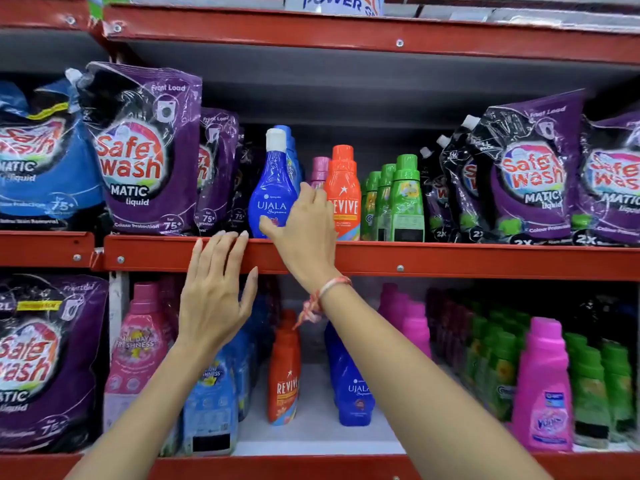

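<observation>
Fingertips of my left grip [214,292] lie straight on the red shelf edge [415,261], spread and holding nothing. My right grip [304,233] is clamped on the Ujala bottle [273,188], which stands at the shelf's front: thumb across its face, fingers round its right flank. I'd lift it straight up, then draw it toward me, keeping it upright. The Revive bottle [344,195] just beside it crowds my fingers. A pink bottle [320,171] sits behind, and pouches [145,150] lean at the left.
</observation>
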{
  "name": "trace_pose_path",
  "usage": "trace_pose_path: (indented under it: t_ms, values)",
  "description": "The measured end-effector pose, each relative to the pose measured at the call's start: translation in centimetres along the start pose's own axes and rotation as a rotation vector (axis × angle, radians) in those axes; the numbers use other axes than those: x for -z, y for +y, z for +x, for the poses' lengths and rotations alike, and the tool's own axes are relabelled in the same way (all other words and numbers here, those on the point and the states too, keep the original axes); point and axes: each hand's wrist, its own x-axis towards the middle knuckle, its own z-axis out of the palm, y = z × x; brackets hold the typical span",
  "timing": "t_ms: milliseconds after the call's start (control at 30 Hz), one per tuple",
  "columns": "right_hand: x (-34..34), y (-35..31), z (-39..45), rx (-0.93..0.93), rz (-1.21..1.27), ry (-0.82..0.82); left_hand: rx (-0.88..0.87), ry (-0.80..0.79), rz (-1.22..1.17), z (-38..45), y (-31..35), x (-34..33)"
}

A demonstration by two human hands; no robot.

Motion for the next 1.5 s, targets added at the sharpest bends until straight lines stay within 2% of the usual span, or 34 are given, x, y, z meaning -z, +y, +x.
trace_pose_path:
  t_ms: [133, 300, 567, 833, 1200, 1500]
  values:
    - [-1.6, -1.3, 1.2, -0.092, -0.079, -0.001, -0.063, 0.059, -0.016, 0.1, -0.7, -0.4]
    - [-2.5, -1.7, 2.0, -0.088, -0.198, 0.030, -0.065, 0.090, -0.023, -0.1, -0.8, -1.1]
    - [-1.8, -1.9, 2.5, -0.137, -0.062, 0.062, -0.068, 0.086, -0.026, -0.1, -0.9, -0.8]
    - [3.5, -1.9, 2.0, -0.116, 0.068, 0.138, 0.002, 0.008, -0.065, -0.9, 0.1, 0.1]
    - [10.1, 2.6, -6.9, -0.235, 0.223, 0.062, 0.048, -0.210, -0.063, -9.2, 4.7, 0.3]
    - [7.0, 9.9, -15.4, -0.347, 0.171, -0.079, 0.054, -0.516, -0.105, -17.9, 5.8, -1.1]
